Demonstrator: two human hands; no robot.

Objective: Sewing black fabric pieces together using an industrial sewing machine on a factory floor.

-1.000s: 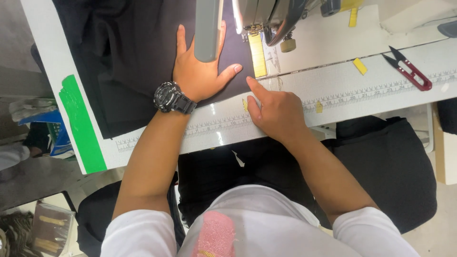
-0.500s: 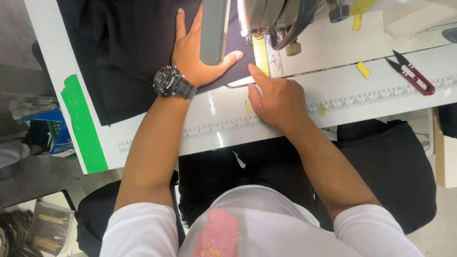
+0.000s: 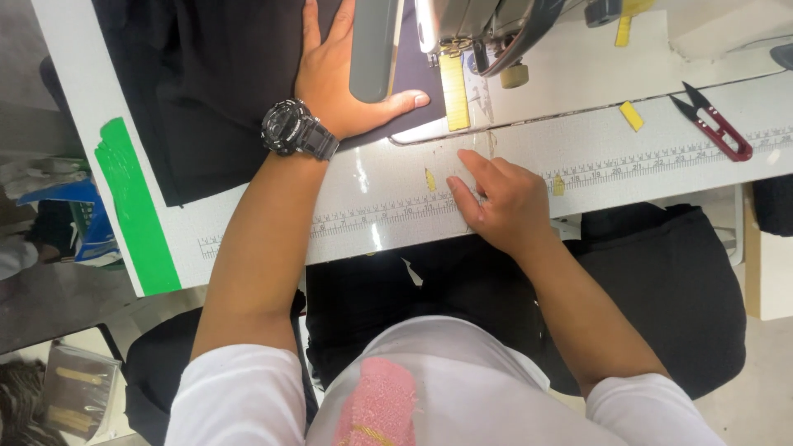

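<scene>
The left hand [image 3: 343,87] lies flat with its fingers [image 3: 311,25] spread open and pressed down on the black woven fabric [image 3: 215,91], the thumb stretched right along the fabric's near edge toward the yellow strip of tape [image 3: 453,91] under the sewing machine. It grips nothing; the palm only holds the cloth against the surface. A chunky black wristwatch [image 3: 296,130] sits on that wrist, just near of the fabric's edge. A grey upright part of the sewing machine [image 3: 376,49] crosses in front of the hand and hides part of the fingers.

The right hand [image 3: 502,198] rests on the white work surface [image 3: 578,132], near the front edge and well apart from the fabric. Its fingers [image 3: 475,169] are loosely curled, tips touching the surface beside the printed ruler strip [image 3: 661,157] that runs left to right along the near edge; they hold nothing that can be seen. A small yellow tape mark [image 3: 429,179] lies just left of those fingertips.

The black fabric covers the far left part of the surface, reaching in under the metal head of the sewing machine [image 3: 487,25] at the far middle. To the far right, a pair of red-handled thread snips [image 3: 717,124] lies on the surface, with another short yellow tape mark [image 3: 632,116] to its left. A strip of bright green tape [image 3: 132,206] runs along the left edge of the surface.
</scene>
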